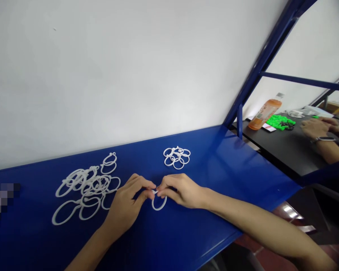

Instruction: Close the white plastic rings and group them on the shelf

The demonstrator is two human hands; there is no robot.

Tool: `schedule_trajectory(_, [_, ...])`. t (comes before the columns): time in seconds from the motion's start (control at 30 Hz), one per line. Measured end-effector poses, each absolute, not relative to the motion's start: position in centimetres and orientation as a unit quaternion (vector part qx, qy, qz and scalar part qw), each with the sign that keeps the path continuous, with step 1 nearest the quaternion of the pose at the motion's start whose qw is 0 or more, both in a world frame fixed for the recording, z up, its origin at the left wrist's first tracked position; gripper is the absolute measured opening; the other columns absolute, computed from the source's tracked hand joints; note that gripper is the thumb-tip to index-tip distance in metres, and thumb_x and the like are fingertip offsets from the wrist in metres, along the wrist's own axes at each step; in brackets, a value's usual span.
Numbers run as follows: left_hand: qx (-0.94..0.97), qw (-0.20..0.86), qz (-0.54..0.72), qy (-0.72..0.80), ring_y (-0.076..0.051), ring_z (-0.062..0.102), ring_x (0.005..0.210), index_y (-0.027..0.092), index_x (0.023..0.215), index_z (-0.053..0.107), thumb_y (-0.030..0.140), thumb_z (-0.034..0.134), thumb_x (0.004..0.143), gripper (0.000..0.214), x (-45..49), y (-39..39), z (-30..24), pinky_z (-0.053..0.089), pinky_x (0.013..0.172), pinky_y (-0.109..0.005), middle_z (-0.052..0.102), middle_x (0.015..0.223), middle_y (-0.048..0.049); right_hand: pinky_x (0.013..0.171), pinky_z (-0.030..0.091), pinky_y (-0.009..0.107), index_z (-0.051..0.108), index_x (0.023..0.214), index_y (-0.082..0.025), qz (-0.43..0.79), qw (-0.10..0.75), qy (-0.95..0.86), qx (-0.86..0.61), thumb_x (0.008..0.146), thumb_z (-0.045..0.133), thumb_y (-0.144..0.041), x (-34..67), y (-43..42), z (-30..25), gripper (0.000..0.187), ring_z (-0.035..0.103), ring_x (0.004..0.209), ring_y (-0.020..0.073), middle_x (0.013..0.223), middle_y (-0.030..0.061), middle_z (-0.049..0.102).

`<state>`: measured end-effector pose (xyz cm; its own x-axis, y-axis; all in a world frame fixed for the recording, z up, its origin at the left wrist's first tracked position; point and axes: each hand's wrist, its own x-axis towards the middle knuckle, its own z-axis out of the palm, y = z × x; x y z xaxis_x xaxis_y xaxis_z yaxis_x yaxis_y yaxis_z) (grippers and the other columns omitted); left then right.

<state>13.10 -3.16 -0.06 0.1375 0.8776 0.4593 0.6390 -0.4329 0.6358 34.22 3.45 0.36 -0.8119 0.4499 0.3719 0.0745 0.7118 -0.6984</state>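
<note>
A white ring (159,209) hangs between my two hands, just above or on the blue tabletop (169,241). My left hand (130,199) pinches the top of the ring from the left, its thumb and forefinger closed. From the right, my right hand (180,190) pinches the same top part, where the ends of the ring seem to meet; the fingertips hide the exact join. To the left of my left hand lies a loose pile of white rings (90,200), partly covered by that hand. A smaller cluster of white rings (177,162) lies beyond my right hand.
A blue metal post (257,67) rises at the table's right end, near a white wall (130,75). Past it, a black table (288,150) carries an orange drink bottle (265,113), green pieces (279,121) and another person's hands (318,128).
</note>
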Motion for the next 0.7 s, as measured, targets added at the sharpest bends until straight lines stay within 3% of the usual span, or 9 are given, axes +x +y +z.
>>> schedule_trajectory(0.43, [0.775,0.093,0.433,0.450,-0.013,0.058,0.073,0.023,0.078,0.062,0.013,0.047,0.095,0.025,13.7,-3.3,-0.4,0.049,0.068,-0.026,0.067,0.071,0.0019,0.074,0.054,0.025,0.061,0.097,-0.018,0.325,0.264,-0.896,-0.150,0.103,0.051,-0.025,34.2,3.0,0.9,0.014,0.068,0.082,0.0143,0.088,0.0037,0.071])
schedule_trajectory(0.7, [0.751,0.156,0.439,0.468,-0.015,0.060,0.073,0.023,0.070,0.059,0.020,0.046,0.096,0.029,13.8,-3.7,-0.2,0.051,0.066,-0.028,0.066,0.070,-0.0004,0.072,0.052,0.025,0.061,0.095,-0.018,0.280,0.261,-0.917,-0.112,0.105,0.045,-0.029,34.3,2.4,0.9,0.022,0.063,0.077,0.0141,0.085,0.0041,0.069])
